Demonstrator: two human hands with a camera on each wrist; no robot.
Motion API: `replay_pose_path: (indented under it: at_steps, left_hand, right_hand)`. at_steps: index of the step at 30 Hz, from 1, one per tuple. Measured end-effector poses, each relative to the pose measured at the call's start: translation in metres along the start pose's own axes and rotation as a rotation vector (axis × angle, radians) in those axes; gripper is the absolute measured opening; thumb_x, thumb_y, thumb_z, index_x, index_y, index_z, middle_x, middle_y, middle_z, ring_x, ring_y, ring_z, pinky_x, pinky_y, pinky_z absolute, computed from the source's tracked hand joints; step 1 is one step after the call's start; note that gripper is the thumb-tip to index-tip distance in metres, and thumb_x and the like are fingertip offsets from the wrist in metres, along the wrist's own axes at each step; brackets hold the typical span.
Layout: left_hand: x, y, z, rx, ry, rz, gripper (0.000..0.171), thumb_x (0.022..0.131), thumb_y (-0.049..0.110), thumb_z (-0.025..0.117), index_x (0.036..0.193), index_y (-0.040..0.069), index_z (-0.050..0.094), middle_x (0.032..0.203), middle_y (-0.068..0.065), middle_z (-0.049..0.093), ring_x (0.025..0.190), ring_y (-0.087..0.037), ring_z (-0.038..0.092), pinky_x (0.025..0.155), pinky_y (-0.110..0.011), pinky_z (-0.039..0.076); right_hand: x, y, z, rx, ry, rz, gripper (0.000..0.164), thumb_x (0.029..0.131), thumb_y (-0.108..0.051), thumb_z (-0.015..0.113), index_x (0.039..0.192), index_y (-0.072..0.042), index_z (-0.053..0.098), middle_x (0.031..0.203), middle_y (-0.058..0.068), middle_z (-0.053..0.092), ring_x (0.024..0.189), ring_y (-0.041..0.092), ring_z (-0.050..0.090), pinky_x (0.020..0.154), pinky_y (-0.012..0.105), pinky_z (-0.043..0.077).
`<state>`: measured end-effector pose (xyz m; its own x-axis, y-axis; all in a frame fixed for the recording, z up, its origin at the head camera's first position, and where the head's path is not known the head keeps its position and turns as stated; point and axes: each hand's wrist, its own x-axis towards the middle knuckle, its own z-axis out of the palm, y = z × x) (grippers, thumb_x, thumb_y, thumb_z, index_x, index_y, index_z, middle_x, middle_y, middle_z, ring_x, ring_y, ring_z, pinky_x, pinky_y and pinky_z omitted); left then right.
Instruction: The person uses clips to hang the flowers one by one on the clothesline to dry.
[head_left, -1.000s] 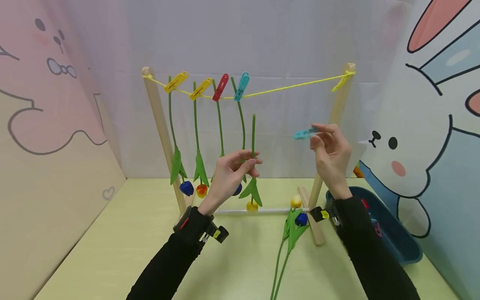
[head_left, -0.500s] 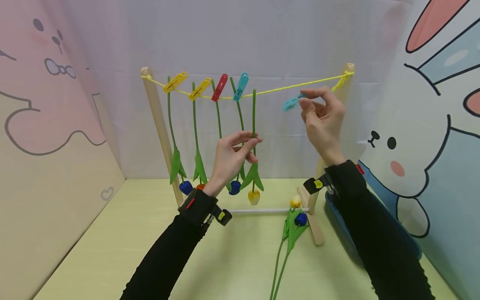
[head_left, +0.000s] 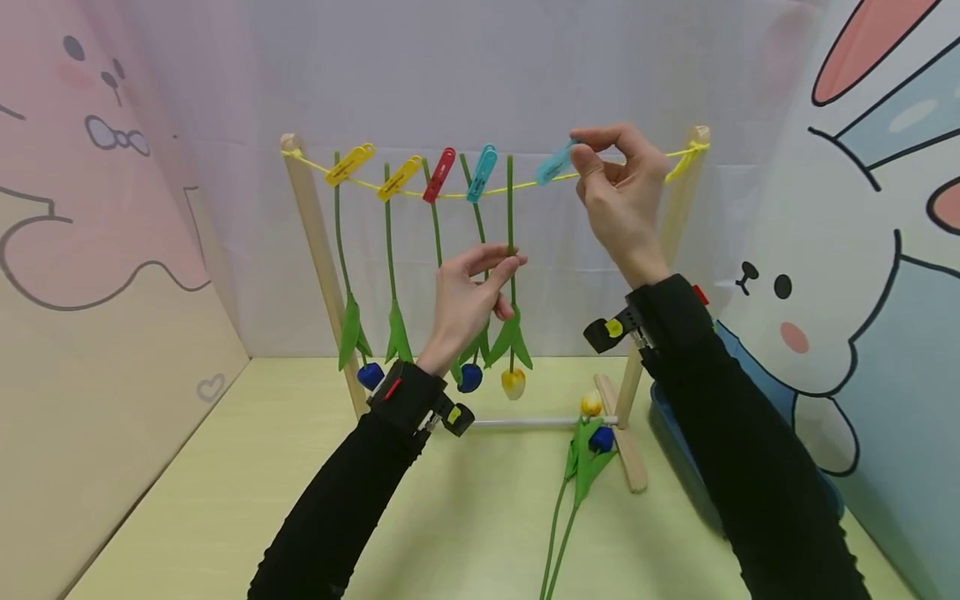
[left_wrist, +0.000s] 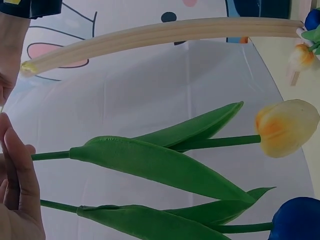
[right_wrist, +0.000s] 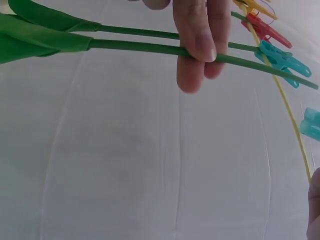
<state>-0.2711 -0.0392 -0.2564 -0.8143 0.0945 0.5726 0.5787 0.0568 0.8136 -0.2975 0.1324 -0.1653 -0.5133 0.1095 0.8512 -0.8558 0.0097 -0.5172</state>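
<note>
My left hand (head_left: 472, 292) pinches the green stem of a yellow-white tulip (head_left: 513, 383), which hangs head down with its stem end reaching up past the yellow string (head_left: 645, 162). In the right wrist view the thumb and fingers (right_wrist: 204, 47) close around that stem. My right hand (head_left: 618, 187) holds a light-blue clothespin (head_left: 555, 164) by one end, near the string and to the right of the stem. Left of the held tulip, several tulips hang upside down, held by two yellow clothespins (head_left: 350, 164), a red clothespin (head_left: 439, 175) and another blue clothespin (head_left: 482, 173).
Wooden posts (head_left: 678, 208) carry the string at both ends, with a white bar (head_left: 525, 424) low between them. Two tulips, one with a blue head (head_left: 601, 439), lie on the table (head_left: 225, 500) in front. A dark blue basin (head_left: 690, 450) stands at right, partly behind my right sleeve.
My left hand has raised the tulip until its stem top passes the string. My right hand has moved up and left with the blue clothespin, close to the string.
</note>
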Motion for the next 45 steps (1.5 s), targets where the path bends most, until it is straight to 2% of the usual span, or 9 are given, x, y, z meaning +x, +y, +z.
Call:
replay_pose_path:
  at_steps: [5, 9, 13, 18, 22, 29, 36, 40, 45]
  left_hand:
    - [0.003, 0.001, 0.003, 0.020, 0.015, -0.002, 0.026, 0.099, 0.012, 0.063, 0.122, 0.001, 0.068, 0.115, -0.019, 0.074, 0.042, -0.009, 0.056, 0.051, -0.025, 0.053]
    - [0.005, 0.003, 0.005, 0.025, 0.020, -0.005, 0.026, 0.099, 0.013, 0.063, 0.122, 0.001, 0.069, 0.114, -0.019, 0.074, 0.041, -0.008, 0.055, 0.050, -0.025, 0.052]
    - [0.007, 0.004, 0.005, 0.025, 0.027, -0.013, 0.026, 0.099, 0.012, 0.063, 0.122, 0.001, 0.069, 0.114, -0.020, 0.074, 0.040, -0.008, 0.054, 0.049, -0.024, 0.051]
    - [0.008, 0.005, 0.006, 0.016, 0.029, -0.025, 0.026, 0.099, 0.011, 0.063, 0.122, 0.001, 0.069, 0.113, -0.021, 0.074, 0.040, -0.008, 0.053, 0.048, -0.023, 0.050]
    - [0.009, 0.005, 0.006, 0.026, 0.032, -0.030, 0.026, 0.099, 0.011, 0.063, 0.122, 0.000, 0.069, 0.112, -0.021, 0.074, 0.040, -0.009, 0.052, 0.048, -0.022, 0.049]
    - [0.011, 0.005, 0.007, 0.043, 0.035, -0.056, 0.025, 0.099, 0.011, 0.063, 0.122, 0.001, 0.069, 0.110, -0.021, 0.075, 0.039, -0.011, 0.048, 0.045, -0.021, 0.043]
    - [0.013, 0.005, 0.009, 0.060, 0.029, -0.045, 0.025, 0.099, 0.010, 0.064, 0.121, 0.000, 0.069, 0.107, -0.021, 0.075, 0.038, -0.009, 0.047, 0.044, -0.021, 0.041]
    - [0.014, 0.004, 0.009, 0.083, 0.034, -0.050, 0.024, 0.098, 0.011, 0.065, 0.120, 0.001, 0.070, 0.106, -0.019, 0.076, 0.038, -0.008, 0.048, 0.043, -0.021, 0.041]
    - [0.014, 0.002, 0.008, 0.090, 0.042, -0.063, 0.027, 0.098, 0.013, 0.066, 0.122, 0.002, 0.070, 0.109, -0.019, 0.076, 0.038, -0.009, 0.049, 0.044, -0.021, 0.044]
  right_hand:
    - [0.005, -0.001, 0.008, -0.078, -0.012, 0.056, 0.016, 0.096, -0.001, 0.064, 0.102, 0.014, 0.067, 0.081, -0.010, 0.058, 0.040, 0.001, 0.042, 0.047, 0.017, 0.036]
    - [0.007, -0.006, 0.010, -0.114, -0.010, 0.136, 0.014, 0.096, -0.004, 0.065, 0.102, 0.008, 0.070, 0.080, -0.007, 0.057, 0.041, 0.004, 0.039, 0.047, 0.018, 0.038]
    - [0.011, -0.010, 0.008, -0.068, -0.034, 0.248, 0.010, 0.095, -0.005, 0.066, 0.099, 0.002, 0.071, 0.079, -0.002, 0.056, 0.042, 0.007, 0.038, 0.045, 0.017, 0.036]
    - [0.014, -0.012, 0.009, 0.006, -0.075, 0.314, 0.007, 0.096, -0.004, 0.065, 0.096, -0.003, 0.072, 0.081, 0.002, 0.056, 0.040, 0.010, 0.034, 0.043, 0.019, 0.031]
    - [0.014, -0.014, 0.011, 0.018, -0.106, 0.336, 0.009, 0.097, -0.003, 0.063, 0.096, -0.002, 0.072, 0.084, 0.004, 0.055, 0.040, 0.011, 0.033, 0.043, 0.021, 0.031]
    - [0.014, -0.014, 0.011, 0.024, -0.090, 0.354, 0.009, 0.097, -0.003, 0.063, 0.095, -0.003, 0.072, 0.081, 0.003, 0.054, 0.039, 0.010, 0.032, 0.042, 0.019, 0.030]
    - [0.012, -0.013, 0.012, 0.004, -0.097, 0.372, 0.008, 0.096, -0.003, 0.064, 0.095, -0.002, 0.072, 0.080, 0.003, 0.056, 0.039, 0.010, 0.033, 0.042, 0.020, 0.030]
    - [0.010, -0.013, 0.011, -0.079, -0.144, 0.390, 0.013, 0.097, -0.006, 0.064, 0.105, 0.001, 0.071, 0.083, 0.002, 0.056, 0.040, 0.011, 0.035, 0.043, 0.020, 0.033]
    - [0.011, -0.018, 0.007, -0.217, -0.241, 0.394, 0.026, 0.100, -0.014, 0.061, 0.120, 0.000, 0.069, 0.096, 0.002, 0.057, 0.042, 0.009, 0.047, 0.043, 0.020, 0.034]
